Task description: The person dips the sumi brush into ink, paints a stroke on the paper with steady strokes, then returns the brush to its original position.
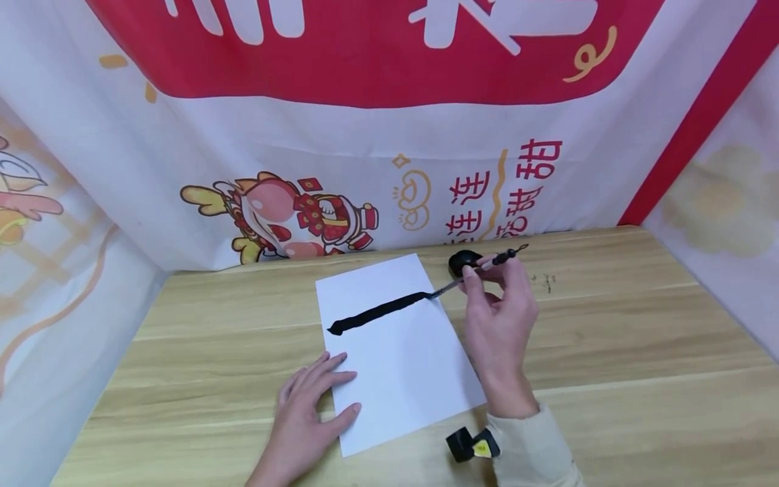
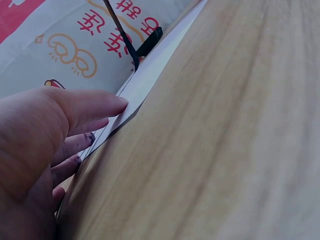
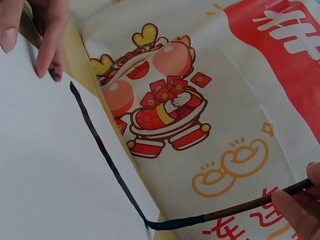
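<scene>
My right hand (image 1: 502,325) pinches a writing brush (image 3: 240,209) by its handle, tilted low over the paper. The dark tip of the brush touches the right end of a thick black ink stroke (image 1: 380,311). This stroke crosses the upper part of a white sheet of paper (image 1: 402,379), rising slightly to the right. My left hand (image 1: 310,409) rests at the sheet's left edge with its fingers spread and relaxed, thumb and fingertips on the paper. In the left wrist view dark smudges mark a fingertip (image 2: 89,139).
A rounded black object (image 1: 464,262) sits just behind my right hand, partly hidden by it. Dark specks (image 1: 548,283) mark the wooden table (image 1: 639,325) to its right. A printed cloth backdrop (image 1: 365,149) rises at the table's back edge. A black wrist camera (image 1: 465,444) sits at my right sleeve.
</scene>
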`<state>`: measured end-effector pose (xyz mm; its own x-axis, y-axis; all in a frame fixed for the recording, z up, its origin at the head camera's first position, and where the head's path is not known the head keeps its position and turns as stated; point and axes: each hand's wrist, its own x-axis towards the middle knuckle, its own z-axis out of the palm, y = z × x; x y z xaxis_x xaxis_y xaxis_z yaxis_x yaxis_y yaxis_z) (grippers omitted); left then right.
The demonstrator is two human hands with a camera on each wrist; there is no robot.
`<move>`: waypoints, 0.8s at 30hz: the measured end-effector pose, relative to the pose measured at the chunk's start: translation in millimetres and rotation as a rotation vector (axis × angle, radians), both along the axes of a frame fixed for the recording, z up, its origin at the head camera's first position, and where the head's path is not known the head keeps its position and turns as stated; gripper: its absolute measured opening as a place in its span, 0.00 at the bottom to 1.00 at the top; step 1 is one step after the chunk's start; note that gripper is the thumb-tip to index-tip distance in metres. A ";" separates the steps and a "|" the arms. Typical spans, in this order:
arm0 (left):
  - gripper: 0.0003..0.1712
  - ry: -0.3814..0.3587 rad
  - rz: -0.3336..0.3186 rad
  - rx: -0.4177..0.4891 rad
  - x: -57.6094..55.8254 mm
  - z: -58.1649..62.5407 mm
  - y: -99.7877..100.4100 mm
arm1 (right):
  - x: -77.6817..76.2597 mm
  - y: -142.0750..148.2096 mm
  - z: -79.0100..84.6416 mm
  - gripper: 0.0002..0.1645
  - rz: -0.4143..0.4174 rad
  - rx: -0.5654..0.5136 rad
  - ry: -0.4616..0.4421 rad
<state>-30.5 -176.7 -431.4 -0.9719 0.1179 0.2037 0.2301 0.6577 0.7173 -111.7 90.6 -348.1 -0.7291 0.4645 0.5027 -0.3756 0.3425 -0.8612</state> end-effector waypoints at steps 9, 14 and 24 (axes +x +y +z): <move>0.25 -0.006 0.007 -0.005 0.0 0.3 -0.5 | 1.0 3.9 4.1 0.10 -0.020 -0.016 -0.035; 0.25 0.009 -0.001 -0.011 -2.2 -0.6 0.0 | 1.4 10.2 9.3 0.10 -0.051 -0.046 -0.041; 0.23 0.025 0.006 -0.017 -0.4 -3.0 0.6 | 2.4 0.4 9.4 0.10 0.032 -0.066 0.028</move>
